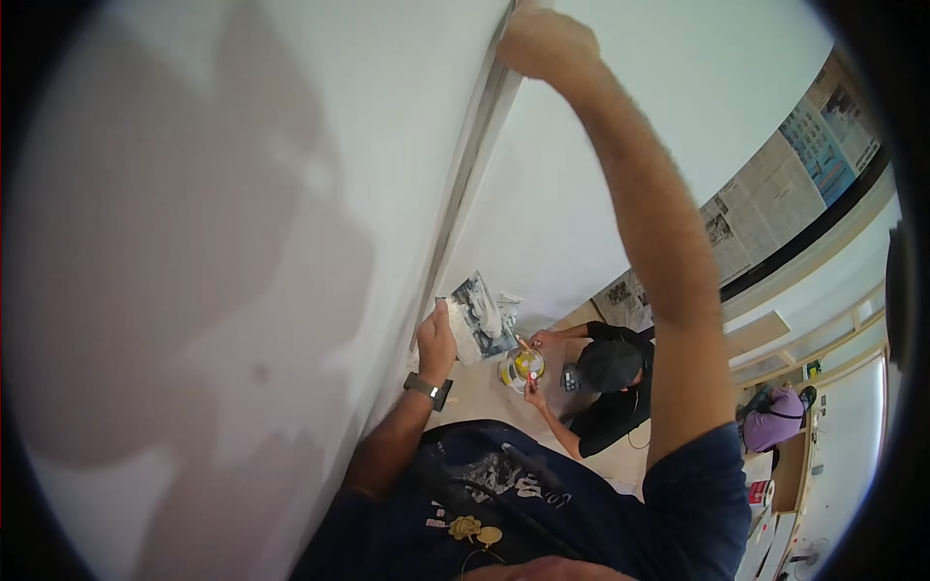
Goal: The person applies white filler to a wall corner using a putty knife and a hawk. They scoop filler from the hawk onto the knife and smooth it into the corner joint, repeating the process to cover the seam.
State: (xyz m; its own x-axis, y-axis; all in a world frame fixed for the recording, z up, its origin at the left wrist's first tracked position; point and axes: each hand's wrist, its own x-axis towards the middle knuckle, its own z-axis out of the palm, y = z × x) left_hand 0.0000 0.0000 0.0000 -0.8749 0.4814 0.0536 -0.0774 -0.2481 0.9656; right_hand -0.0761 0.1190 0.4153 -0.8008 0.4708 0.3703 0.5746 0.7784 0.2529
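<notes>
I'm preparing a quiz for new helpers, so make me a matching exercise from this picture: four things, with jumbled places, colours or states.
1. Left hand
2. Right hand
3. Bucket
4. Farther co-worker's shirt

A. Purple
B. Gripping the smeared board
C. Yellow and white
D. Raised, beside the long strip

Pairs: 1-B, 2-D, 3-C, 4-A.
</notes>
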